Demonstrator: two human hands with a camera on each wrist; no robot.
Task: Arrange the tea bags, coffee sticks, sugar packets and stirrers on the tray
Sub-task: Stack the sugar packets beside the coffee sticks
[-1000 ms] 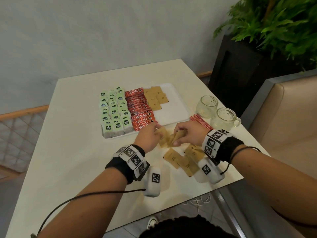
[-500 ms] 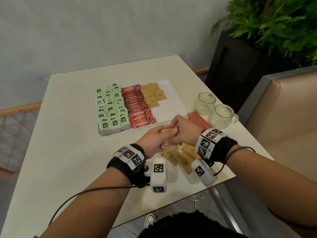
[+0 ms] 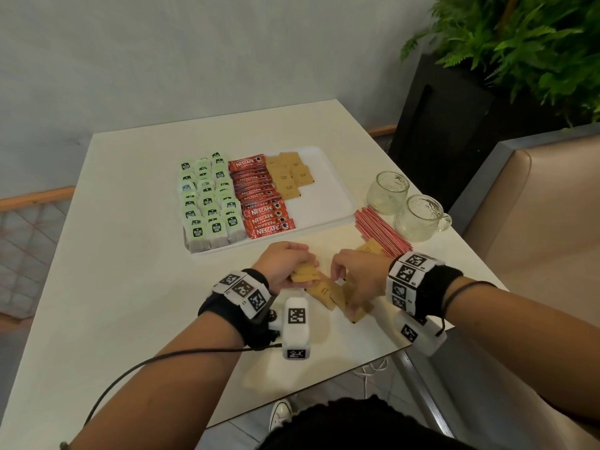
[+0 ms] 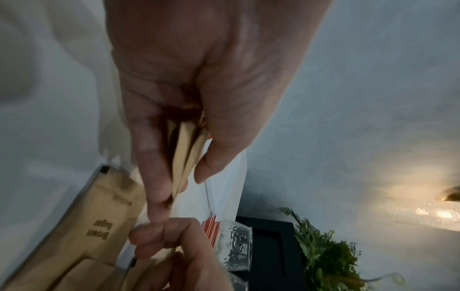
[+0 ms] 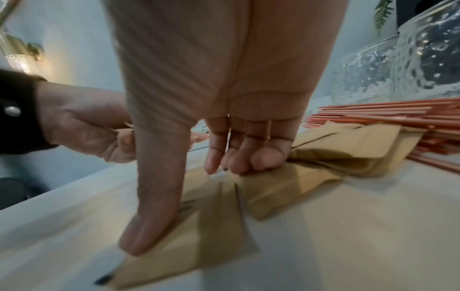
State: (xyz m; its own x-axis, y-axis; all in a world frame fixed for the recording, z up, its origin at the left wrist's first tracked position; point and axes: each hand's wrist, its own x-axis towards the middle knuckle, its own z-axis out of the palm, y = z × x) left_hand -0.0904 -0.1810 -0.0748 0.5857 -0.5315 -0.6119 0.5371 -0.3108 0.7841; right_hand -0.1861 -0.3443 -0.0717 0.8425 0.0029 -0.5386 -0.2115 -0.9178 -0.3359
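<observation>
**Hands part; right hand goes back to the loose sugar pile**

Half a second ago the two hands met above the table, fingers together over a packet. Now they are apart. The left hand (image 3: 287, 266) pinches a small stack of flat brown paper sugar packets (image 4: 185, 155) between thumb and fingers, held on edge just off the table. The right hand (image 5: 211, 118) has dropped onto the loose brown packets (image 5: 271, 189) lying on the table, thumb and fingertips pressed flat on them, not yet curled round any. I judge that a packet has passed to the left-hand stack and the right is gathering the next.

On the white rectangular tray (image 3: 328, 196) the green-labelled tea bags (image 3: 209, 203) fill the left columns, the red coffee sticks (image 3: 261, 199) the middle, and a few brown sugar packets (image 3: 287, 177) sit at the far end beside them. The near right part of the tray is bare, open room for the rest.

The red-and-white striped stirrers (image 3: 381, 230) lie off the tray, touching the loose pile, with two clear glass mugs (image 3: 417, 219) just beyond: a sweep rightward could scatter stirrers or knock glass. The pile also lies near the table's front edge (image 3: 357, 362).
</observation>
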